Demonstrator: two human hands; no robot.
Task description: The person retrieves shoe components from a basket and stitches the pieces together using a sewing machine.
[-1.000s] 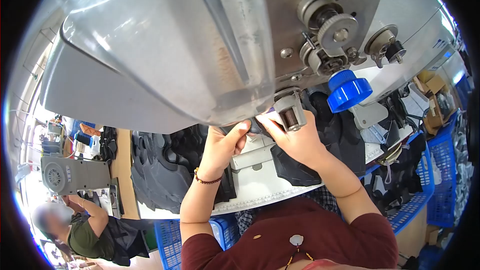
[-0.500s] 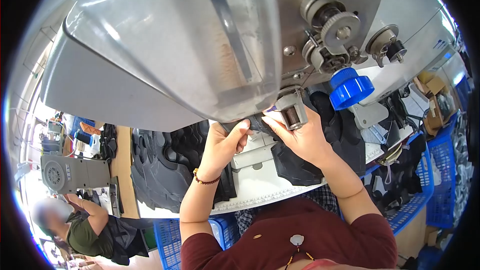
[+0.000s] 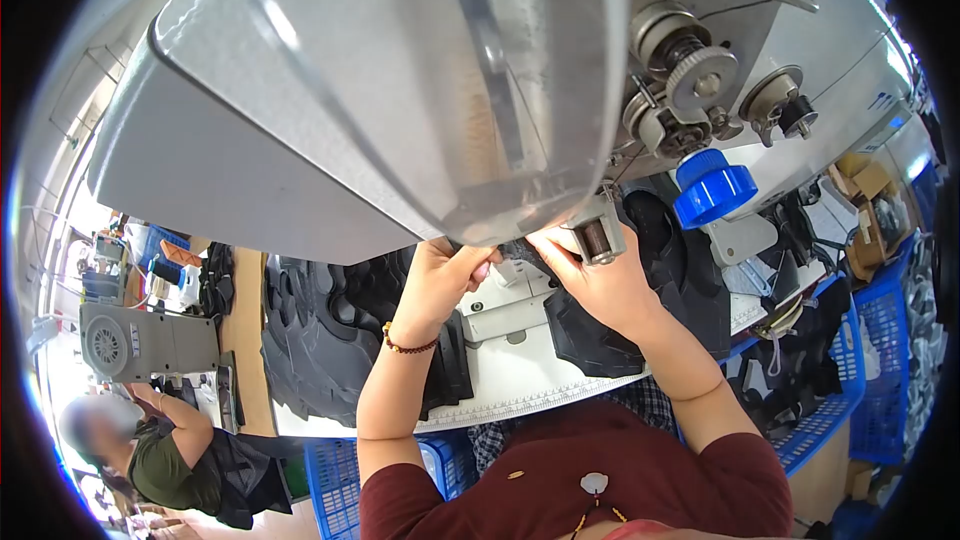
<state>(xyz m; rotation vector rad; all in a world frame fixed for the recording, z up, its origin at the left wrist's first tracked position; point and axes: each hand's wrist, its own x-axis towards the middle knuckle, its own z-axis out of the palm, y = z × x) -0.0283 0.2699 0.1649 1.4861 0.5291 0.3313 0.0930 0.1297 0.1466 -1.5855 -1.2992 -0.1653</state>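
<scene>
My left hand [image 3: 443,282] is closed, thumb and fingers pinched at the edge of a small black cut piece [image 3: 513,253] beneath the sewing machine's head. From the other side, my right hand [image 3: 607,280] has its fingers pressed together at the same piece. A metal part with a dark roller [image 3: 594,240] hides some of those fingers. The clear plastic cover [image 3: 520,195] hangs over the work and hides the needle area. Most of the piece is out of sight, and its material is hard to tell.
Stacks of black cut pieces lie on the white table [image 3: 515,372], one at left [image 3: 325,340] and one at right [image 3: 610,335]. A blue knob [image 3: 715,188] juts from the machine. Blue baskets [image 3: 850,340] stand at right. A co-worker [image 3: 185,460] sits at far left.
The machine head appears shifted rightward and slightly down in view. My left fingers are curled in more, and less of the black piece shows between my hands.
</scene>
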